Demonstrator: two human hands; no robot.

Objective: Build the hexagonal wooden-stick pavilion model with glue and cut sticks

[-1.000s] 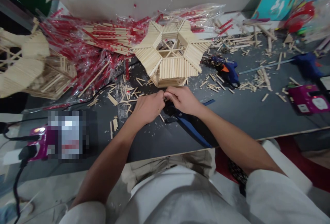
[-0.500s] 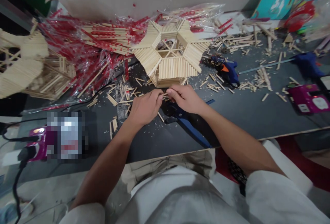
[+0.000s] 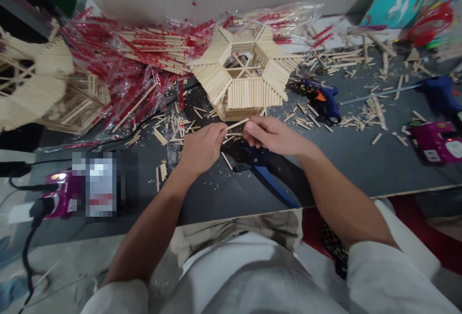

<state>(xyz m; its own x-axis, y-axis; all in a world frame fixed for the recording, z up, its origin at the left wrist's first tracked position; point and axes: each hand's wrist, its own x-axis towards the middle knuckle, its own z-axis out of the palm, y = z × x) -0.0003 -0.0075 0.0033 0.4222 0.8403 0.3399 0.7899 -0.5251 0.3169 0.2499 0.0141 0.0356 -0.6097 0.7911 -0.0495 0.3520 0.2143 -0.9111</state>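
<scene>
Stick [image 3: 237,124] now higher, near cutters [image 3: 265,174]

Short wooden stick [image 3: 237,124]: pale, thin, bare wood. Held above the dark tabletop, tilted slightly up toward its right end. Left end pinched at the left hand [image 3: 204,148] fingertips; right end near the right hand [image 3: 272,136]. It sits just in front of the hexagonal stick model [image 3: 245,78], apart from it.

Blue glue gun [image 3: 325,99], red-wrapped chopstick pkts [image 3: 144,58], purple box [image 3: 435,140].
</scene>
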